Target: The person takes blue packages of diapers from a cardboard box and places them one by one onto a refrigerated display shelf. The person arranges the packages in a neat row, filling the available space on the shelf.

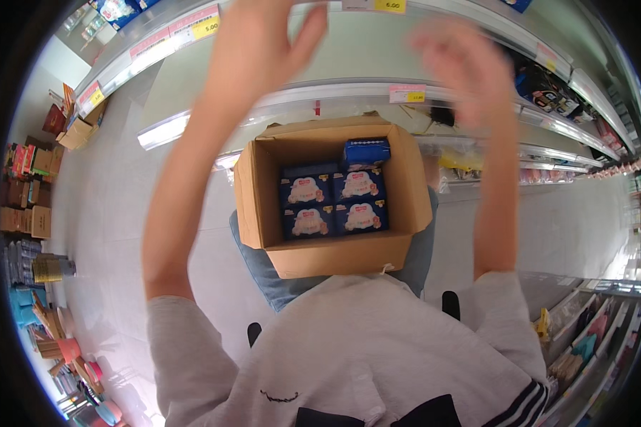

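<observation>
An opened cardboard box [320,256] rests on my lap. Inside it lie several dark blue printed packs [359,214] side by side, and one more blue pack [367,153] stands higher at the box's far right corner. My left hand [262,48] is raised at the shelf edge, thumb spread from the fingers; its fingertips run out of the top of the picture, so what they touch is hidden. My right hand [464,69], blurred, hovers over the pale shelf board [363,50] with its fingers apart and nothing seen in it.
Metal shelf rails with price tags [407,93] cross in front of me. Blue packs [118,12] sit on the upper shelf at left. Bagged goods [550,96] fill shelves at right. Cardboard boxes [41,221] and baskets line the far left. Another rack [587,341] stands at lower right.
</observation>
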Demonstrator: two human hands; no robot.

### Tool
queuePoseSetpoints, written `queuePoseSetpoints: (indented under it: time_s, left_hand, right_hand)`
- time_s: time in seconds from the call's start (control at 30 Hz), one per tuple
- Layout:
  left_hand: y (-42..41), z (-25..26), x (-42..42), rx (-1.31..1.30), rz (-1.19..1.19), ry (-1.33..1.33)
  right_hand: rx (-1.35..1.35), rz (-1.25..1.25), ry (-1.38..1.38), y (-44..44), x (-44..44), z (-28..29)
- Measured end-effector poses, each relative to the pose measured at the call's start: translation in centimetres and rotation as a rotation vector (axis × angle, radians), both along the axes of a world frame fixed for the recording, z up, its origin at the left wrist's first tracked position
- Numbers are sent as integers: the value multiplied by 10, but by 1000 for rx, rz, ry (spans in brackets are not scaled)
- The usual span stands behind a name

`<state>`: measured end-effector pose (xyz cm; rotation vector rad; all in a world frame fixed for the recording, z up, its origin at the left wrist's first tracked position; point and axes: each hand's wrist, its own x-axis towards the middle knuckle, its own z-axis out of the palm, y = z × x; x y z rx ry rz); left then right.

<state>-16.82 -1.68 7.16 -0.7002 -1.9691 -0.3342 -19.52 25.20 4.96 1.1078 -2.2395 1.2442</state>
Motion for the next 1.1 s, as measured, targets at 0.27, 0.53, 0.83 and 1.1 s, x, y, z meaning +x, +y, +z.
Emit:
queuePoseSetpoints:
  time_s: [0.27, 0.53, 0.83, 1.1]
  left_hand:
    - [-3, -232, 92, 65, -98, -864]
    - [-9, -254, 100, 189, 94, -1167]
    - [-13, -261, 97, 201, 14, -1200]
    - [-9, -247, 102, 624, -14, -1002]
  right_hand:
    - [677, -165, -190, -49, 17, -230]
    - [1044, -274, -203, -64, 24, -245]
    - [1048, -276, -85, -61, 25, -258]
    - [317, -328, -298, -51, 71, -172]
